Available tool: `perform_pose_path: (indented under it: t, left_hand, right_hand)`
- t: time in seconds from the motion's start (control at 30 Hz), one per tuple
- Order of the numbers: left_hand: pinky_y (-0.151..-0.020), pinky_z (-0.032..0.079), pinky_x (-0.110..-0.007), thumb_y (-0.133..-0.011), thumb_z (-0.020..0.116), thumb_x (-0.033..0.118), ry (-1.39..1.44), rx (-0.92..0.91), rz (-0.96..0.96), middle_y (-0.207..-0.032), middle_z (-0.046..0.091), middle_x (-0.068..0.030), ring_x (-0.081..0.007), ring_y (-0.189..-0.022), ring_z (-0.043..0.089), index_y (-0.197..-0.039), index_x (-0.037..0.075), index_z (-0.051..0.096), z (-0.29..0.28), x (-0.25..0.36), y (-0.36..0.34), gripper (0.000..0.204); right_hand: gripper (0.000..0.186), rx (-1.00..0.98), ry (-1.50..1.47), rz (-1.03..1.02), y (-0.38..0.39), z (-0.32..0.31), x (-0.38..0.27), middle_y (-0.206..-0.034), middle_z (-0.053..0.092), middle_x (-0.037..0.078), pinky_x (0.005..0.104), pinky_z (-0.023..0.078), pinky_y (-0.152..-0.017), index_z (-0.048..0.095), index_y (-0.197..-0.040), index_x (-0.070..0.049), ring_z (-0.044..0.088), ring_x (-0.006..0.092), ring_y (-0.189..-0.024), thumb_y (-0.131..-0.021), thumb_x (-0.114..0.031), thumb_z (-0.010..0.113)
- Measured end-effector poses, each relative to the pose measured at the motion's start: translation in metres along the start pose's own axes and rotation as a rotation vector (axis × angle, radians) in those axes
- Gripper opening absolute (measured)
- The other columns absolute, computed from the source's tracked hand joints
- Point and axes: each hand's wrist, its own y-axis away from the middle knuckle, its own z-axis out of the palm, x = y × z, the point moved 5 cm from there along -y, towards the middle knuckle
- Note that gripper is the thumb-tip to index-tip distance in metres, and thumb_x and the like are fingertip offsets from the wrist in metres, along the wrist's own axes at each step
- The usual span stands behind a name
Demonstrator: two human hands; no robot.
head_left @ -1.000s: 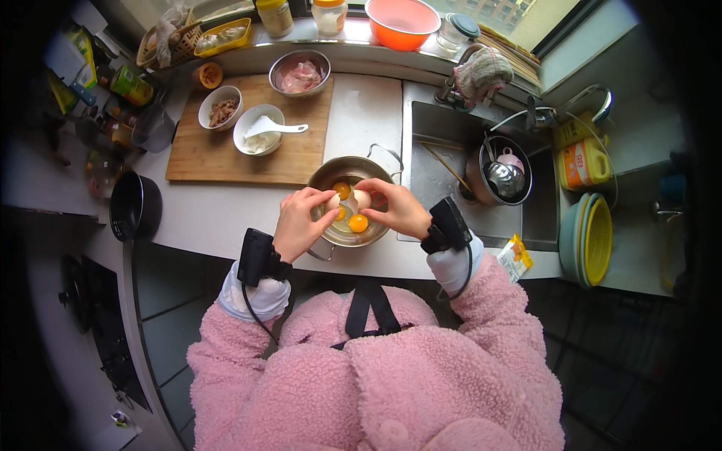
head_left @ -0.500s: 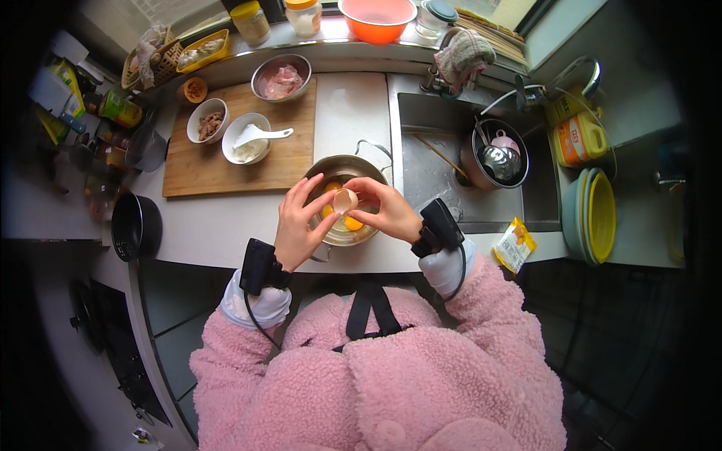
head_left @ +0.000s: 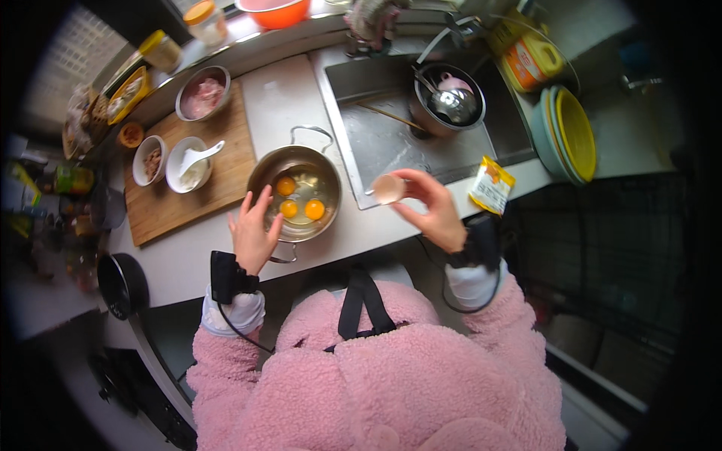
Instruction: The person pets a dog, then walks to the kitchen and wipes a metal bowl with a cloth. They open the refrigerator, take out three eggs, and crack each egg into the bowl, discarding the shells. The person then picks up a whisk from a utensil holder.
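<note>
My right hand (head_left: 434, 210) pinches an eggshell (head_left: 388, 189) between thumb and fingers, over the counter by the sink's near left corner. A steel two-handled pot (head_left: 335, 197) stands on the counter to the left of it. Three whole egg yolks (head_left: 289, 209) lie in clear egg white in the pot. Beside the pot's left rim is my left hand (head_left: 254, 229), its fingers spread and nothing in them; the fingertips overlap the rim, and I cannot tell if they touch it.
A wooden cutting board (head_left: 218, 192) holds a metal bowl of raw meat (head_left: 203, 96) and two white bowls, one with a white spoon (head_left: 201, 155). The sink (head_left: 376, 150) contains a pot with a ladle (head_left: 453, 104). A yellow packet (head_left: 492, 186) lies on the counter edge near stacked basins (head_left: 575, 135).
My hands have parted. The right one has carried the eggshell away from above the pot, rightward toward the sink, while the left has let go of it. The whole view has turned.
</note>
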Motion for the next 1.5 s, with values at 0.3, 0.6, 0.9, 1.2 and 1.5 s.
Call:
perform_pose_path:
  t: [0.3,0.6,0.9,1.2,1.5]
  left_hand:
    - [-0.103,0.018,-0.065,-0.087,0.061,0.022,0.023,0.025,0.099,-0.12,0.061,-0.0024,-0.0266,-0.13,0.04,-0.114,0.01,0.063,0.001,0.006,-0.019,0.03]
    - [-0.101,0.019,-0.069,-0.085,0.062,0.022,-0.086,-0.138,0.055,-0.126,0.057,-0.0022,-0.027,-0.129,0.041,-0.106,0.012,0.067,0.01,0.015,-0.022,0.023]
    - [-0.1,0.032,-0.056,-0.083,0.066,0.019,-0.069,-0.086,0.039,-0.083,0.07,-0.0059,-0.0218,-0.084,0.066,-0.094,0.008,0.07,0.0,0.013,-0.008,0.017]
    - [-0.085,0.046,-0.025,-0.097,0.049,0.018,0.783,-0.231,0.025,-0.091,0.071,-0.0115,-0.0122,-0.089,0.062,-0.121,-0.005,0.055,-0.013,0.0,-0.02,0.034]
    - [-0.07,0.042,-0.033,-0.082,0.066,0.012,0.384,0.138,-0.064,-0.053,0.058,-0.0079,-0.0184,-0.048,0.055,-0.068,0.002,0.057,-0.028,0.031,-0.026,0.02]
  right_hand:
    - [0.042,0.806,0.232,0.268,0.234,-0.167,0.094,-0.109,0.062,0.008,0.0186,0.046,-0.069,0.054,-0.12,-0.001,0.06,0.0104,-0.094,-0.08,0.0,0.068]
    - [0.077,1.195,0.786,0.494,0.312,-0.28,0.233,-0.122,0.051,0.02,0.0405,0.046,-0.087,0.039,-0.139,-0.009,0.055,0.0321,-0.101,-0.076,-0.035,0.076]
    - [0.021,0.912,0.866,0.133,0.114,-0.236,0.08,-0.098,0.067,0.008,0.0332,0.047,-0.079,0.067,-0.102,-0.007,0.062,0.0198,-0.092,-0.085,-0.019,0.067]
    - [0.014,0.611,0.808,-0.13,0.004,-0.162,-0.045,-0.09,0.065,0.01,0.0341,0.046,-0.079,0.068,-0.089,-0.002,0.06,0.0238,-0.088,-0.084,-0.016,0.066]
    - [0.013,0.63,0.879,-0.21,-0.013,-0.289,-0.125,-0.066,0.067,0.004,0.0289,0.045,-0.065,0.071,-0.075,-0.003,0.06,0.0183,-0.071,-0.08,-0.015,0.068]
